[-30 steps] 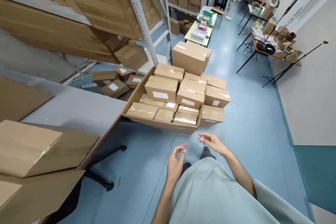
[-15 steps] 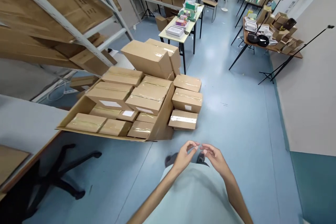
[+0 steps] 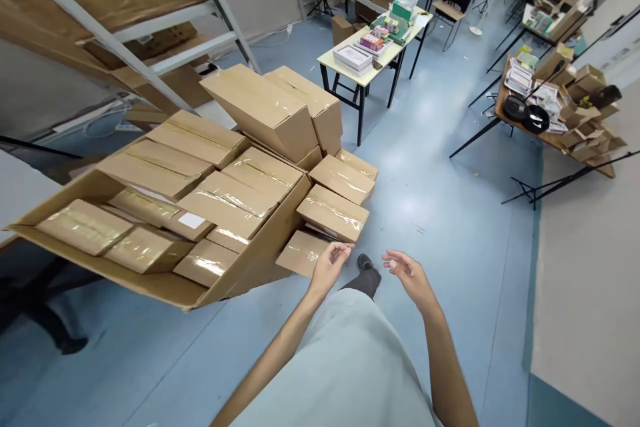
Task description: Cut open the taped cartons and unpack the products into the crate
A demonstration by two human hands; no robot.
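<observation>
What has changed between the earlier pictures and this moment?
The view has moved closer to the large open carton, which now sits further left in the picture. The left hand and right hand, nearly touching half a second ago, have drawn apart; both look empty, with nothing visibly taken up or let go. The packed boxes inside and the stacked boxes beside it look unmoved.

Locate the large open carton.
In the head view, the large open carton is left of centre, just left of the stacked boxes near the left hand.
</observation>
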